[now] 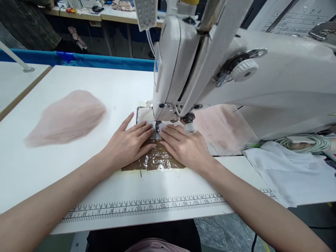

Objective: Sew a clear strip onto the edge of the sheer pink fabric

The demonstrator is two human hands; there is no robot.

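A white sewing machine point(170, 66) stands over the table, its presser foot point(157, 127) down between my hands. My left hand point(132, 141) lies flat just left of the foot, fingers stretched and thumb pointing right. On the other side, my right hand point(183, 143) rests flat with its fingertips close to the foot. Under both palms is a brown patch covered in shiny clear tape point(157, 157). Sheer pink fabric point(223, 126) spreads beneath the machine arm, right of my right hand. Whether cloth lies under my fingertips is hard to make out.
Another piece of sheer pink fabric point(68, 119) lies on the table at left. White cloth point(291, 171) and a coiled pale cord point(307, 142) are at right. A printed ruler point(147, 206) runs along the front edge. Blue cloth point(105, 61) borders the back edge.
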